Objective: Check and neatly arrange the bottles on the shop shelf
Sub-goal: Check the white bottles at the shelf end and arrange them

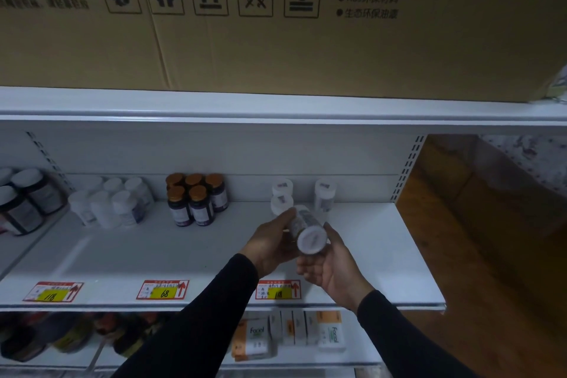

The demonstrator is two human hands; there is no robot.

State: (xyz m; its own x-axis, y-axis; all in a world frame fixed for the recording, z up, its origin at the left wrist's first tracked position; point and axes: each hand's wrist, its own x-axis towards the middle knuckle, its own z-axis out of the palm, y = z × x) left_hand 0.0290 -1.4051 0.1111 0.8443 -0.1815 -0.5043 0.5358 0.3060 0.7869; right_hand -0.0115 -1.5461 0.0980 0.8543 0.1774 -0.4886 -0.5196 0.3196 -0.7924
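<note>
You're holding a white bottle [306,232] tipped on its side above the white shelf [153,255], white cap end pointing back at you. Your left hand [271,244] is gripping its body from the left, fingers curled round the labelled side. Your right hand [333,268] is cupping it from below and right, palm up, thumb lying along the cap side; the fingers are only loosely curled, but the thumb is wrapping the bottle. Both sleeves are black.

Just behind the held bottle, three more white bottles [282,196] are standing upright near the back wall: two in a line front to back and one [324,193] a bit apart to the right. Left of those, five dark bottles with orange caps [196,199] are sitting in a tight cluster, three behind and two in front. Further left, a group of white capped bottles [113,202] is standing close together, and at the far left dark jars with white lids [23,199] are partly cut off by the frame edge.

Three red-and-yellow price tags [162,289] are stuck along the shelf's front edge. A big cardboard carton [276,34] is sitting on the shelf above. Below, orange-and-white boxes [291,331] are showing, blurred.
</note>
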